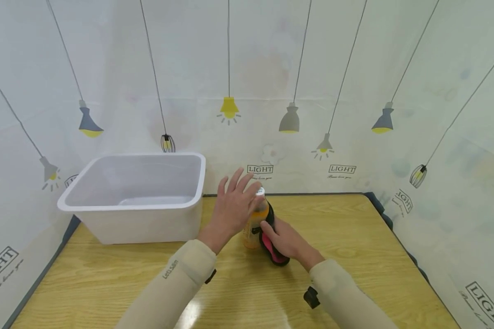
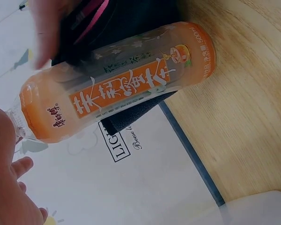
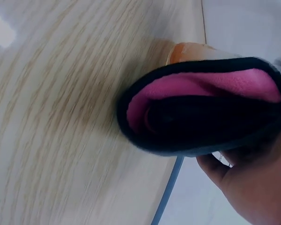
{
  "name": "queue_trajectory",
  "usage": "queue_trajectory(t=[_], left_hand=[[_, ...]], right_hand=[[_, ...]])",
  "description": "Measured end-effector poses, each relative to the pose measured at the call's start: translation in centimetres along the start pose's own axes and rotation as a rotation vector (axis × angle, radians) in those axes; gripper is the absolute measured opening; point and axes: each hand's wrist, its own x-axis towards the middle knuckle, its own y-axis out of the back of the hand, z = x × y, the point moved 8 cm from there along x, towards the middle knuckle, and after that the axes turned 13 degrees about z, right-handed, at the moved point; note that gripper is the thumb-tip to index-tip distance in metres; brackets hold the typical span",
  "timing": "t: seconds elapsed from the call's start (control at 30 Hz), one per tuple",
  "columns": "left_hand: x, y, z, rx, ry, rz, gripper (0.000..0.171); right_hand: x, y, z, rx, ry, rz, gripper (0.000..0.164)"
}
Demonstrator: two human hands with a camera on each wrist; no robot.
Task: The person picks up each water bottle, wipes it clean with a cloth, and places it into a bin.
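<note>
An orange-tea drink bottle (image 2: 126, 84) with a white cap (image 1: 260, 191) stands upright on the wooden table. At its neck, my left hand (image 1: 234, 205) pinches the top with thumb and forefinger, the other fingers spread upward. My right hand (image 1: 288, 237) grips a black fabric sleeve (image 3: 201, 145) with pink lining (image 3: 178, 86), its thumb lying on the near side. The sleeve is pressed along the bottle's right side, and some of its dark cloth (image 2: 126, 123) shows behind the bottle. The right fingers are mostly hidden behind the fabric.
A white plastic tub (image 1: 148, 224) stands at the table's back left, its wall a short way left of the bottle. The wooden table (image 1: 346, 274) reaches to a dark edge, with lamp-printed curtains (image 1: 247, 59) rising behind and at both sides.
</note>
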Motion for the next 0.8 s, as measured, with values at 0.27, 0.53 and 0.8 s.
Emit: queue_trajectory(t=[0.27, 0.53, 0.8], left_hand=[[-0.1, -0.3, -0.3, 0.003, 0.008, 0.011, 0.035], [-0.1, -0.5, -0.1, 0.014, 0.012, -0.033, 0.035], [0.0, -0.4, -0.2, 0.021, 0.019, -0.019, 0.035]], right_hand=[[0.8, 0.0, 0.3, 0.007, -0.014, 0.014, 0.069], [1.8, -0.8, 0.7, 0.224, -0.036, -0.137, 0.063], [2.1, -1.4, -0.4, 0.291, 0.058, -0.23, 0.056]])
